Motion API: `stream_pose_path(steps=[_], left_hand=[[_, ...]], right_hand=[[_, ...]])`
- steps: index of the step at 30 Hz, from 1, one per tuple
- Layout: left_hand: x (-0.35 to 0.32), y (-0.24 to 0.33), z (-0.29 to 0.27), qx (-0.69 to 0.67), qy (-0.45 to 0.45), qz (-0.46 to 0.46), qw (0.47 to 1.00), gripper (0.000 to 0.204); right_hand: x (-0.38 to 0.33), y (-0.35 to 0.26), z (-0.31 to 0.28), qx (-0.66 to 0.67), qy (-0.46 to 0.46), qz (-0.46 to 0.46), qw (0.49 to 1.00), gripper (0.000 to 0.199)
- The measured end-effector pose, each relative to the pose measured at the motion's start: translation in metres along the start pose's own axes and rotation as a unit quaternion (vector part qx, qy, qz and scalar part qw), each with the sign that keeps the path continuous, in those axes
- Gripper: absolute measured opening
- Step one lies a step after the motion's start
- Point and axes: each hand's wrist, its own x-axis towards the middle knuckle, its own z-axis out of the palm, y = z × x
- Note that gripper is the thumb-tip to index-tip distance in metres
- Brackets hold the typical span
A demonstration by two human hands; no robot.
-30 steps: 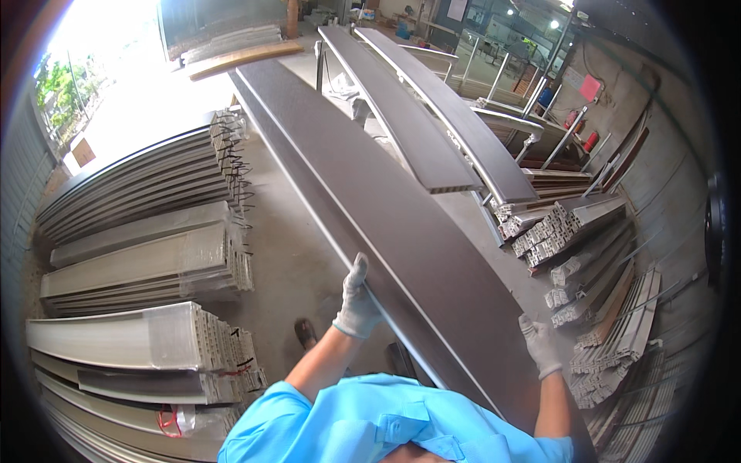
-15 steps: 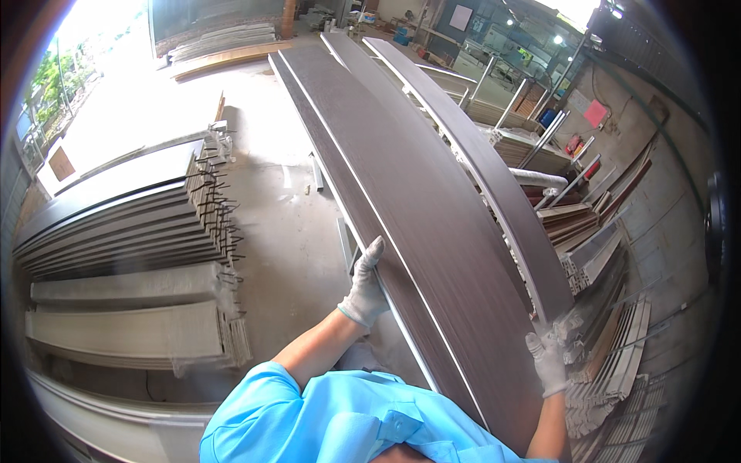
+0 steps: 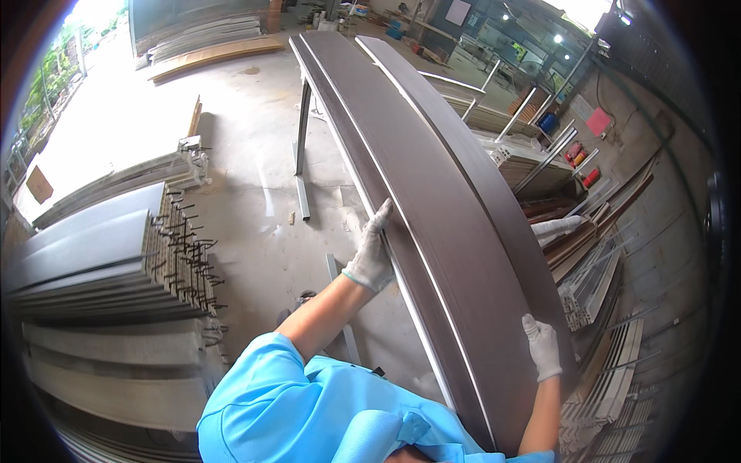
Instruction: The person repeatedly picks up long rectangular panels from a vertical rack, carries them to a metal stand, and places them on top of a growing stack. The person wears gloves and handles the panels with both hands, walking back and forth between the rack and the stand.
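Brown panel stretches from upper centre to lower right on my feed. At centre, I see the left hand clasping its pale left edge, thumb on top; at lower right, the right hand grips its other edge, beside a second brown board.
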Motion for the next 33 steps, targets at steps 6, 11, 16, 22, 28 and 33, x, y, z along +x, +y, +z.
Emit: stream_pose_path(steps=[6, 11, 16, 22, 28, 33], left_hand=[[0.146, 0.076, -0.065, 0.072, 0.086, 0.019, 0.994, 0.046], [0.236, 0.147, -0.092, 0.1, 0.2, -0.038, 0.974, 0.03], [0.316, 0.198, -0.109, 0.139, 0.265, -0.066, 0.952, 0.022], [0.384, 0.235, -0.158, 0.183, 0.291, -0.078, 0.936, 0.023], [0.426, 0.28, -0.218, 0.378, 0.156, -0.072, 0.91, 0.026], [0.433, 0.321, -0.201, 0.369, 0.217, -0.268, 0.863, 0.038]], right_hand=[[0.128, -0.087, 0.045, -0.007, 0.038, -0.008, 0.999, 0.077], [0.229, -0.15, 0.074, -0.01, 0.001, 0.05, 0.999, 0.078], [0.309, -0.195, 0.101, -0.013, -0.002, 0.042, 0.999, 0.078], [0.375, -0.234, 0.134, 0.001, -0.011, 0.046, 0.999, 0.078], [0.419, -0.252, 0.158, 0.008, -0.044, 0.042, 0.998, 0.075], [0.443, -0.268, 0.181, 0.001, -0.045, 0.021, 0.999, 0.078]])
